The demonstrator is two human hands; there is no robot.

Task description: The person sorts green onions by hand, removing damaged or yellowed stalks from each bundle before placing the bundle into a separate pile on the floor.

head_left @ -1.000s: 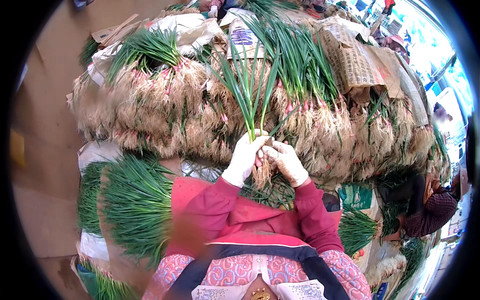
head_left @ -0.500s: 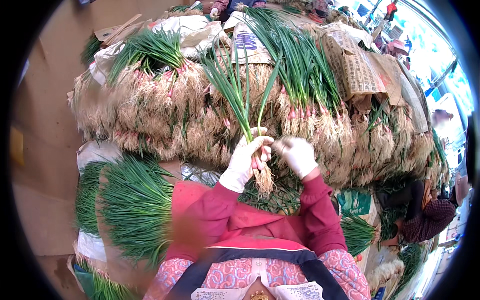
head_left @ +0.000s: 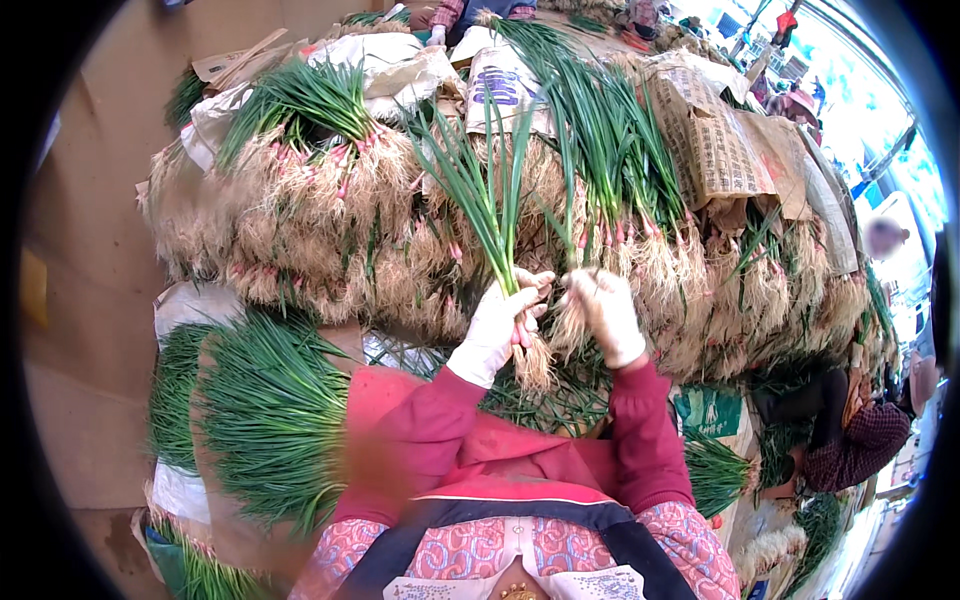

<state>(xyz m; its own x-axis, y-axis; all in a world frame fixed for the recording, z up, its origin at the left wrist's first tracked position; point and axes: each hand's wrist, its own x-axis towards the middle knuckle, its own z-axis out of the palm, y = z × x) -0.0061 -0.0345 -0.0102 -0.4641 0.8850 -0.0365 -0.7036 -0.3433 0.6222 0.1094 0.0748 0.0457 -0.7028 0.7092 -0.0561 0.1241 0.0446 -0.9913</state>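
One Long Heap point(head_left: 300, 235) of Rooted Greens Dominated the Work Area

Pale roots faced the worker along the heap, which stretched across the scene, a printed brown paper sheet point(head_left: 705, 150) draped over its right part. Nearer, on the left, a broad fan of green leaves point(head_left: 270, 410) lay beside the worker's red apron point(head_left: 530, 455), while a co-worker point(head_left: 865, 430) in dark checked clothing appeared at far right. A small green bunch point(head_left: 500, 220) stood out between heap and apron, its leaves pointing away from the body. The white-gloved left hand point(head_left: 490, 325) held it in a narrow grip around the lower stems. Just beside it, the right hand point(head_left: 608, 312) had its fingers drawn together, apparently on a thin stem, though blur made that impossible to tell for certain. Below the left hand's grip showed pink bulbs point(head_left: 521, 330) and a tuft of roots point(head_left: 533, 368). Good handling here seemed to call for a snug but gentle left hold, bulbs kept level, roots hanging free and the right fingers pinching low, where stems would be least likely to snap
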